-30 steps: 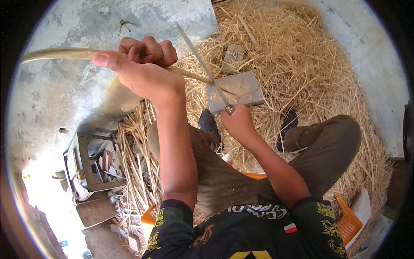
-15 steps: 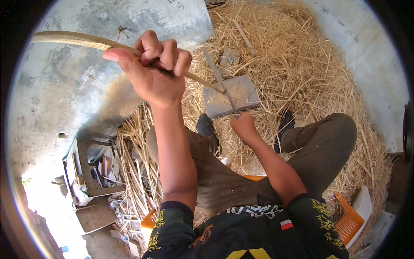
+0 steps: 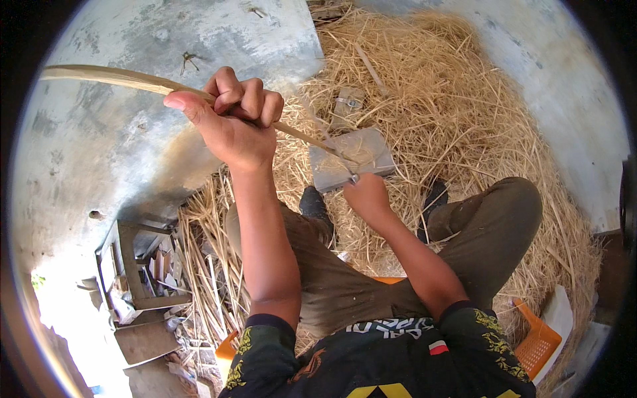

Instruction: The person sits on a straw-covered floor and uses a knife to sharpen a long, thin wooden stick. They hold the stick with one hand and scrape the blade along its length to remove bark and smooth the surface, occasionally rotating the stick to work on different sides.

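Note:
My left hand (image 3: 235,123), raised at the upper left, is closed round a long pale strip (image 3: 126,78) that looks like split bamboo or wood. The strip runs from the far left through my fingers and slopes down to the right, its thin end over a grey block (image 3: 326,179) between my feet. Low beside that block, my right hand (image 3: 368,197) is closed on a knife. The handle is hidden in the fist, and the long blade (image 3: 317,125), blurred by motion, crosses the strip near its thin end. Whether blade and strip touch, I cannot tell.
Straw-like shavings (image 3: 458,99) cover the floor. A small block (image 3: 348,106) lies beyond the grey one, near a loose flat stick (image 3: 371,69). Long strips (image 3: 212,245) and a wooden frame (image 3: 142,265) are at my left. An orange plastic seat (image 3: 534,341) is under me.
My right hand with the knife has shifted slightly left and nearer to me, and the blade has blurred. The left hand and strip appear a little lower; the whole view has moved slightly.

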Motion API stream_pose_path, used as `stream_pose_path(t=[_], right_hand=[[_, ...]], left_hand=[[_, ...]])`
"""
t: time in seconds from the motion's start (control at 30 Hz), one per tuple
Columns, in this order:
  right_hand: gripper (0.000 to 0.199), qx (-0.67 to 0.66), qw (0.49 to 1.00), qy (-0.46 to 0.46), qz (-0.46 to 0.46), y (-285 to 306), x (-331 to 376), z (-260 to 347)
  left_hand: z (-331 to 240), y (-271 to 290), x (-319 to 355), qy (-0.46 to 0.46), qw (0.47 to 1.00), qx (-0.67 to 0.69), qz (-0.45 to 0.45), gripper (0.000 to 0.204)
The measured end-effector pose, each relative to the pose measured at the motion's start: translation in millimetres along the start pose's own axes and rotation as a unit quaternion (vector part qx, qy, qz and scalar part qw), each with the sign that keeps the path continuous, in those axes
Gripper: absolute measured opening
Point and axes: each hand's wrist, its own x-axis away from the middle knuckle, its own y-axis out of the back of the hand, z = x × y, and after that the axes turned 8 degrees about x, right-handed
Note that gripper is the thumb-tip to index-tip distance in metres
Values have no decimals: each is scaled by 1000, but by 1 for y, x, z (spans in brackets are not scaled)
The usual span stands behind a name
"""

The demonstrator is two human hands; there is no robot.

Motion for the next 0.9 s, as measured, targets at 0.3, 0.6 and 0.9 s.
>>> stream_pose_path(t=[0.3,0.6,0.9], right_hand=[[33,56,995,-77,26,-35,-21,-69],[32,16,997,-66,-31,-57,-22,-77],[35,-44,998,-5,-33,-31,-17,-21]], left_hand=[[3,-3,-5,0,999,39,33,71],[2,-2,-2,3,998,52,18,70],[-4,8,-5,0,1000,14,4,73]])
